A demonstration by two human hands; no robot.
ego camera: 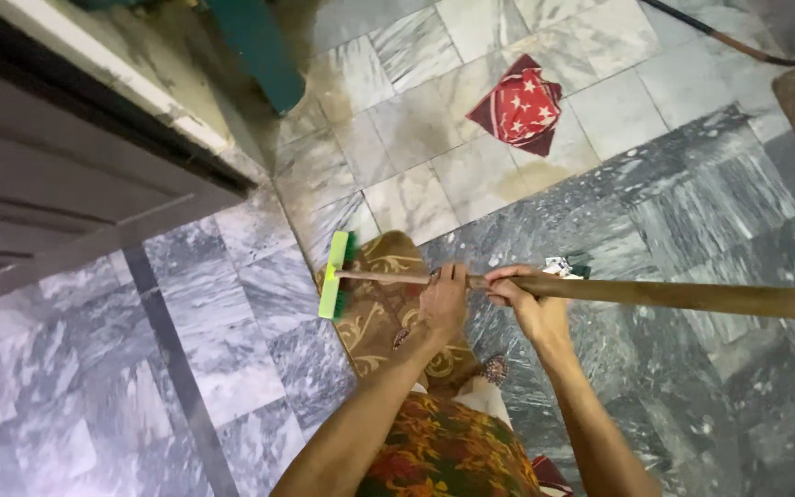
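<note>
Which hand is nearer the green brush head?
Left. The left hand grips the wooden handle closer to the brush head; the right hand grips just behind it.

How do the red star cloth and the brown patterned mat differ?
The red star cloth lies crumpled on pale tiles, apart from the hands; the brown patterned mat lies flat under the green brush head on grey tiles. The cloth shows white stars, the mat pale scrolls. Both are on the floor.
</note>
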